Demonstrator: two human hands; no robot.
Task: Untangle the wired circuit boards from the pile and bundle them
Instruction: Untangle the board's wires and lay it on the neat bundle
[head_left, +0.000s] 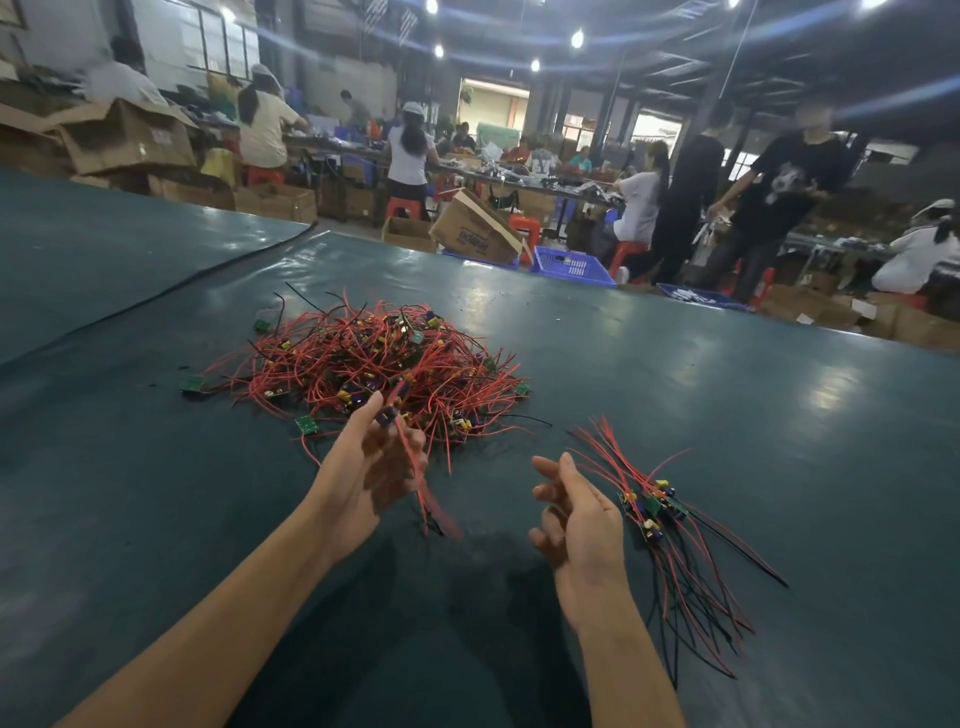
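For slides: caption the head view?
Left hand holds a wired board before the pile; right hand empty beside the bundle.

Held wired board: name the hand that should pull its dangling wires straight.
Right, probably. The right hand is empty, fingers loose, beside the dangling wires; the left hand already pinches the board.

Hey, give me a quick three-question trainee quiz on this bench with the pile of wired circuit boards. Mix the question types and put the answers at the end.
1. Fill in: the left hand, in front of the tangled pile, pinches a wired circuit board trailing ___ wires.
2. True or false: the right hand holds a board.
3. The sorted set of boards lies on the green table: A) left of the left hand; B) right of the right hand; C) beyond the tangled pile.
Key: 1 red; 2 false; 3 B.
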